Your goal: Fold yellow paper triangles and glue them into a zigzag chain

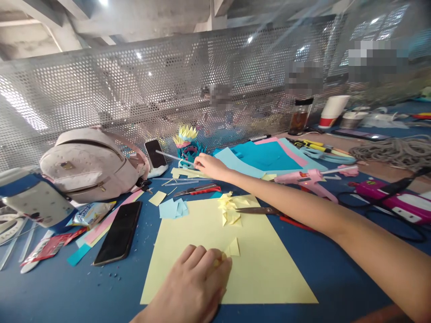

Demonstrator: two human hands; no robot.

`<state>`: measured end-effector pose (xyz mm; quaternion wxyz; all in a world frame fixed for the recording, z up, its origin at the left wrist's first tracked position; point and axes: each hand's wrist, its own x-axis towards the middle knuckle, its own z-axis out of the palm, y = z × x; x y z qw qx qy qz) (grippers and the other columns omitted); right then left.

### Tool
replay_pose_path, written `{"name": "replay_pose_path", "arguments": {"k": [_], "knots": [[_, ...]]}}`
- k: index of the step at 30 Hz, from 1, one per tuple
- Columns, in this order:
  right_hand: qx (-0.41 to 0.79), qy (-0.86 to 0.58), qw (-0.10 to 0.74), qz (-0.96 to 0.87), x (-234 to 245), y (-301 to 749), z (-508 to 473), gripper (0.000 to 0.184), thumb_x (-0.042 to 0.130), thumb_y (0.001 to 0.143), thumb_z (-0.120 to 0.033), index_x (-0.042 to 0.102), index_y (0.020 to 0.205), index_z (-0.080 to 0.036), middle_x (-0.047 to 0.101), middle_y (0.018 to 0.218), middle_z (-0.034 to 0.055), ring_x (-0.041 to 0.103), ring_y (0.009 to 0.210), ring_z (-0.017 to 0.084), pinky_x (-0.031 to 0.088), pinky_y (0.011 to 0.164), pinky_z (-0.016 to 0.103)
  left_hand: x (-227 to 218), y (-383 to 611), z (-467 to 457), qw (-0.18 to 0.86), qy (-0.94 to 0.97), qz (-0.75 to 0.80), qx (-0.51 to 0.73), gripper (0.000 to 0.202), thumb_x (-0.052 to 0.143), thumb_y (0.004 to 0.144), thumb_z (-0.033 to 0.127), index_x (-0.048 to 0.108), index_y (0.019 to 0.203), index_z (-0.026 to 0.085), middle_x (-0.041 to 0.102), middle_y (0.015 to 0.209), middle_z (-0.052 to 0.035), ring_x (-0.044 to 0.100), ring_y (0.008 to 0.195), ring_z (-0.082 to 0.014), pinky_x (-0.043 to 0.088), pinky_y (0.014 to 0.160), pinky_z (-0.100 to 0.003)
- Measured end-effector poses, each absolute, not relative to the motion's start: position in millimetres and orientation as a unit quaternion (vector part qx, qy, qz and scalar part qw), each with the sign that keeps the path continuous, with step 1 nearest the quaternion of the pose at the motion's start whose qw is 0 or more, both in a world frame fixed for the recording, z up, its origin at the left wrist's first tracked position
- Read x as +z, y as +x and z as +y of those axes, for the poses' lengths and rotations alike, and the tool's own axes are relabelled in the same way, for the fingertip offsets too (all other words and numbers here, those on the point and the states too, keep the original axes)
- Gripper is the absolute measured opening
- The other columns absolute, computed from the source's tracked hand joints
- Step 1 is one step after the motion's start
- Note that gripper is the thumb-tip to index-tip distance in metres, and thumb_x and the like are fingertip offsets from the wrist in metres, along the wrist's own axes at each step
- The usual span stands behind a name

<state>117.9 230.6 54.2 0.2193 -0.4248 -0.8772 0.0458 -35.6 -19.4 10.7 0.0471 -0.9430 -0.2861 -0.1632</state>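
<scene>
My right hand (209, 166) reaches far across the blue table and is closed on a clear glue stick (170, 156) that points left toward a blue and yellow folded-paper figure (187, 142). My left hand (195, 282) rests near me on a large yellow paper sheet (262, 264), fingers curled on a small folded yellow piece (218, 259). Another folded yellow triangle (234, 247) lies just beside it. A pile of yellow folded pieces (229, 210) sits higher on the sheet, with small blue squares (173, 208) to its left.
Red-handled scissors (266, 211) and another pair (198, 190), a pink glue gun (310, 178), blue and pink sheets (269, 156), two black phones (118, 232) (155, 153), a pink backpack (89, 163), a jar (299, 116), a paper cup (332, 112), grey cord (397, 150). Perforated metal screen behind.
</scene>
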Motion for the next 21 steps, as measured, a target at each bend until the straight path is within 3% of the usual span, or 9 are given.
{"name": "replay_pose_path", "arguments": {"k": [5,10,14,17,19,21], "knots": [[0.098,-0.380,0.298,-0.870,76.3,146.2,206.6,0.018,0.050,0.100,-0.023,0.065,0.099,-0.013,0.068,0.094,0.0052,0.060,0.084,0.014,0.039,0.075,0.024,14.9,-35.8,-20.0,0.036,-0.946,-0.281,-0.157,0.035,0.046,0.094,0.010,0.055,0.127,0.011,0.066,0.108,-0.0118,0.058,0.083,-0.0227,0.048,0.071,-0.034],[0.145,-0.365,0.303,-0.869,81.3,169.9,195.1,0.014,0.062,0.090,-0.021,0.070,0.080,-0.014,0.067,0.078,0.0029,0.054,0.069,0.013,0.036,0.067,0.027,16.1,-35.9,-20.0,0.040,-0.946,-0.279,-0.159,0.032,0.041,0.098,0.011,0.056,0.126,0.011,0.066,0.107,-0.0124,0.058,0.081,-0.0218,0.050,0.069,-0.034],[0.203,-0.348,0.322,-0.857,75.9,176.2,190.4,0.016,0.059,0.092,-0.025,0.067,0.083,-0.014,0.066,0.078,0.0028,0.057,0.069,0.013,0.043,0.066,0.026,15.3,-36.6,-20.5,0.049,-0.946,-0.275,-0.163,0.032,0.043,0.097,0.012,0.056,0.127,0.010,0.066,0.106,-0.0128,0.059,0.081,-0.0225,0.049,0.070,-0.035],[0.281,-0.310,0.330,-0.846,70.2,174.2,163.0,0.023,0.048,0.100,-0.033,0.059,0.090,-0.016,0.063,0.079,0.0013,0.058,0.066,0.011,0.047,0.059,0.022,15.6,-36.5,-20.9,0.051,-0.947,-0.276,-0.158,0.033,0.043,0.097,0.011,0.055,0.127,0.010,0.066,0.105,-0.0128,0.059,0.081,-0.0226,0.049,0.070,-0.035],[0.422,-0.249,0.337,-0.804,66.1,172.2,133.2,0.025,0.049,0.101,-0.040,0.054,0.091,-0.018,0.060,0.079,0.0001,0.058,0.065,0.010,0.049,0.057,0.021,16.5,-36.1,-21.1,0.049,-0.948,-0.278,-0.146,0.034,0.042,0.097,0.011,0.054,0.128,0.010,0.066,0.106,-0.0131,0.059,0.081,-0.0228,0.049,0.069,-0.035],[0.487,-0.233,0.332,-0.773,61.4,171.1,102.1,0.029,0.050,0.102,-0.045,0.052,0.091,-0.018,0.060,0.078,-0.0004,0.056,0.063,0.010,0.048,0.055,0.020,17.7,-35.9,-21.1,0.044,-0.949,-0.282,-0.134,0.034,0.042,0.097,0.011,0.054,0.129,0.010,0.066,0.106,-0.0133,0.059,0.081,-0.0230,0.049,0.069,-0.035]]}}
